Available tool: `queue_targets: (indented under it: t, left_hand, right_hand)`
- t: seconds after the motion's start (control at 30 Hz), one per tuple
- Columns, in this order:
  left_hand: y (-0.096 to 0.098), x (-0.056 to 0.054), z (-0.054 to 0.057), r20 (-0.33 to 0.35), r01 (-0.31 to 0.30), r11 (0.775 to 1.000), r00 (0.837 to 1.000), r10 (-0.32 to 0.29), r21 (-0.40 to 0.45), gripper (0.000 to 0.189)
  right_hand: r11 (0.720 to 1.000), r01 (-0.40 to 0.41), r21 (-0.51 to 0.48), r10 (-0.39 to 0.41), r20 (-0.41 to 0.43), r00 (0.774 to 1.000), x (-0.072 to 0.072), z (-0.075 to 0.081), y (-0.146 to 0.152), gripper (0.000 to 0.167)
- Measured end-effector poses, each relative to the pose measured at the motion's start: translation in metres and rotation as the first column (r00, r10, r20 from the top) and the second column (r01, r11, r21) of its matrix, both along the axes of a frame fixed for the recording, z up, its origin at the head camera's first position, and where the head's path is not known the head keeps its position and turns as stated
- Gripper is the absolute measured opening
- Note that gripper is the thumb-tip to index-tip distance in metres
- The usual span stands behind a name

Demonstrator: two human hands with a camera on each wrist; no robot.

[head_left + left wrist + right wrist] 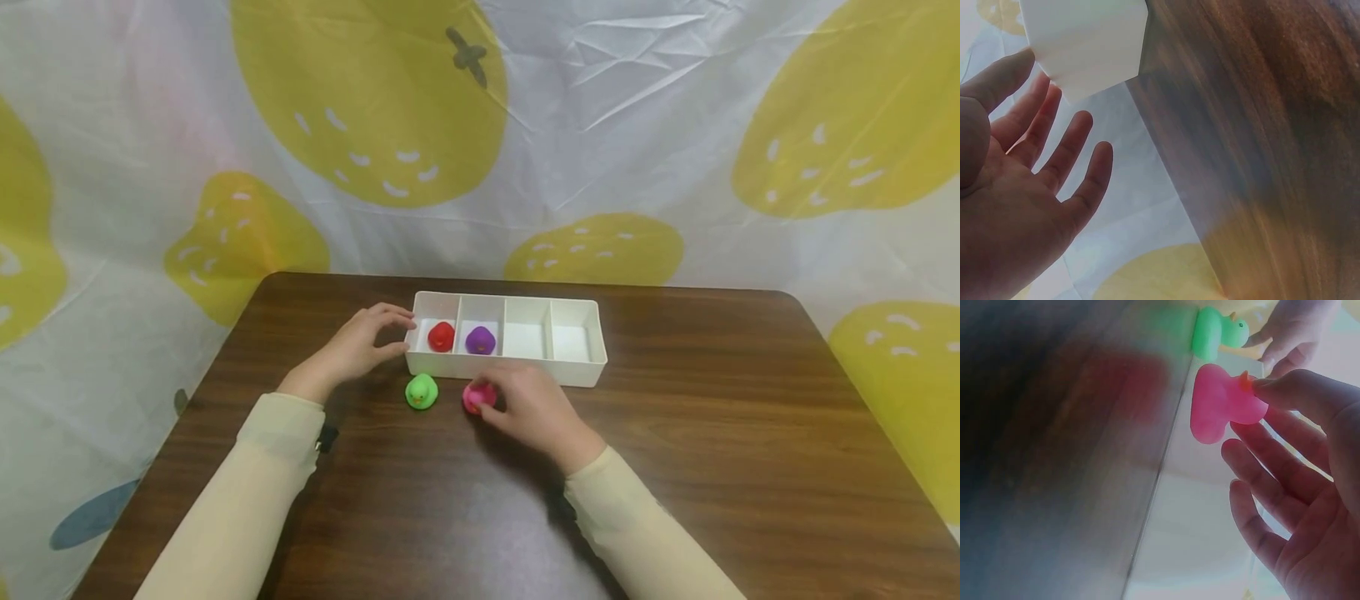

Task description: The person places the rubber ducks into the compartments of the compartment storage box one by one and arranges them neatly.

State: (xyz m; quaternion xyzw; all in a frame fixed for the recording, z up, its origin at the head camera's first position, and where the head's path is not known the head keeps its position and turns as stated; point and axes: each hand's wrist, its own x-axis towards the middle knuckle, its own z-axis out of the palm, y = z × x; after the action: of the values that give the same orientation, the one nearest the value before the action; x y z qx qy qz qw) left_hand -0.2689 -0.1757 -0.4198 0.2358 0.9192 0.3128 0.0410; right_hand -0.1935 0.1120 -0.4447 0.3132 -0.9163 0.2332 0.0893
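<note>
My right hand (536, 408) pinches a pink rubber duck (1213, 403) by its head, the thumb at the orange beak. In the head view the duck is just in front of a white four-section tray (517, 367), partly covered by the fingers. A green rubber duck (422, 392) stands on the table to its left. My left hand (360, 342) is at the tray's left end, its thumb and fingertips against the wall, fingers relaxed. Inside the tray, a red duck (442, 337) sits in the leftmost section and a purple duck (481, 340) in the one beside it.
The brown wooden table (720, 433) has rounded far corners, and the tray lies near its back edge. Behind it hangs a pale curtain (577, 150) printed with large yellow fruit. The two right sections of the tray show bare white floors.
</note>
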Motion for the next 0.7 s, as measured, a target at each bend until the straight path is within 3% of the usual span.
queue_targets:
  t: [0.7]
  left_hand:
    - [0.0003, 0.0005, 0.0013, 0.014, 0.000, 1.000, 1.000, 0.000, 0.000, 0.035]
  right_hand:
    - [0.999, -0.008, -0.052, 0.006, -0.043, 0.999, 0.0039, 0.0041, 0.0067, 0.019]
